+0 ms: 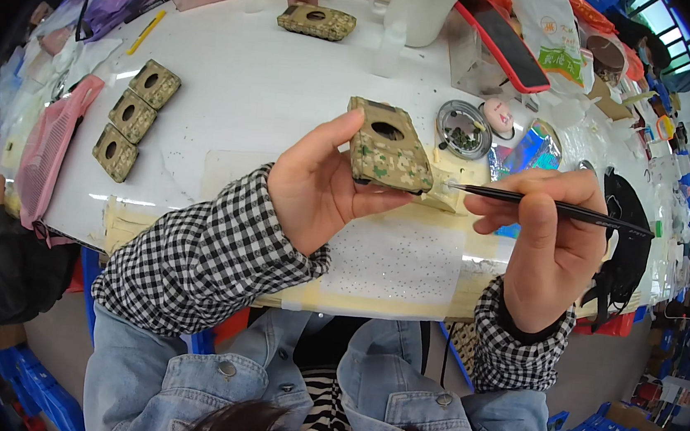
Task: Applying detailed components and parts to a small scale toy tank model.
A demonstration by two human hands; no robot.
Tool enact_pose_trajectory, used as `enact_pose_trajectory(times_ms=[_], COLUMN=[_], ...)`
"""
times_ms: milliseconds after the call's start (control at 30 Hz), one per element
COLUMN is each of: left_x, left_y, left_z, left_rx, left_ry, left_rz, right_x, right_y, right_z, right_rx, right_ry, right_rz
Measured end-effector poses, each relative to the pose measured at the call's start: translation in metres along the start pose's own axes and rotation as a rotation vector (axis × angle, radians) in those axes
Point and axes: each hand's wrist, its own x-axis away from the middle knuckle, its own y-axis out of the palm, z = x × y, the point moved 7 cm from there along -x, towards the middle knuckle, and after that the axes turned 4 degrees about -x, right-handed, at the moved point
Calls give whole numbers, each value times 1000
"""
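Observation:
My left hand (316,175) grips a camouflage model tank hull (387,149), tilted above the table, its round turret hole facing up. A thin black paintbrush (561,210) is pinched in my right hand (550,227), its pale tip pointing left toward the hull but apart from it. Below the hands lies a white sheet (390,261) scattered with tiny dark specks. Just behind the brush tip is a cream-coloured patch (447,194) on the table. A round clear dish (464,130) with small dark bits stands beyond it.
Several more camouflage hulls stand around, a row (132,114) at left and one hull (316,22) at the back. A white mug (423,11), a red-cased phone (502,46) and a pink case (498,114) sit farther off. At left lies a pink mesh basket (56,150); at right, black cloth (624,251).

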Motion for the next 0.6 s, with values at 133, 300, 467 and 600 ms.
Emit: enact_pose_trajectory(times_ms=[133, 300, 467, 600], left_x=[1, 4, 5, 4], left_y=[-2, 2, 2, 2], left_z=[-3, -2, -2, -2], left_rx=[9, -7, -18, -22], left_ry=[-25, -36, -29, -33], left_rz=[-11, -30, -16, -18], right_x=[-12, -12, -14, -14], right_y=[22, 24, 25, 25], right_z=[9, 17, 22, 19], right_rx=[-16, 85, 91, 149], right_ry=[-50, -50, -46, -62], right_rz=[-88, -87, -117, -123])
